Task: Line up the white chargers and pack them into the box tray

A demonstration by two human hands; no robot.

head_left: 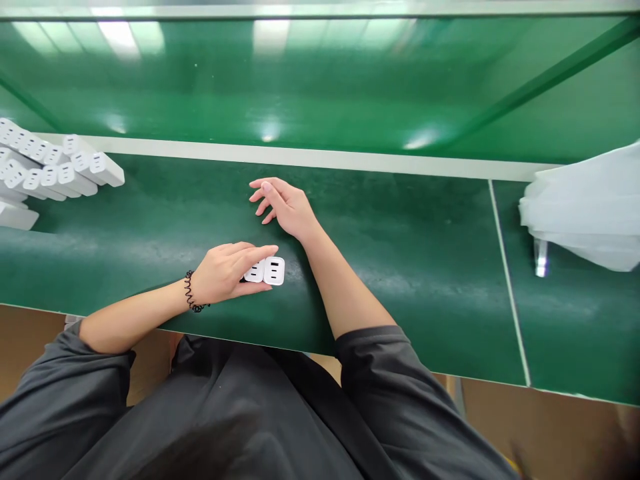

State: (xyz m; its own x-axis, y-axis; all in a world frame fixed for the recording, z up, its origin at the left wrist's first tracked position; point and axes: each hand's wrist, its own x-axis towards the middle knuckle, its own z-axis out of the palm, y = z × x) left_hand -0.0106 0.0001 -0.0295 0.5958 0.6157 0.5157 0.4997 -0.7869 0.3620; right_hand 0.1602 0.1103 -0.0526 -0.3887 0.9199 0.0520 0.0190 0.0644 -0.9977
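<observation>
My left hand (227,270) is closed around two small white charger blocks (267,271), held side by side with their slotted faces toward me, just above the green conveyor belt (400,267). A black coil band sits on that wrist. My right hand (283,203) rests further out on the belt, fingers spread and loosely curled, holding nothing. It lies a short way beyond the blocks and does not touch them.
A pile of several identical white charger blocks (45,170) lies at the far left of the belt. Crumpled clear plastic bags (585,207) sit at the right edge. A pale rail (325,159) borders the belt's far side, with a glossy green panel behind.
</observation>
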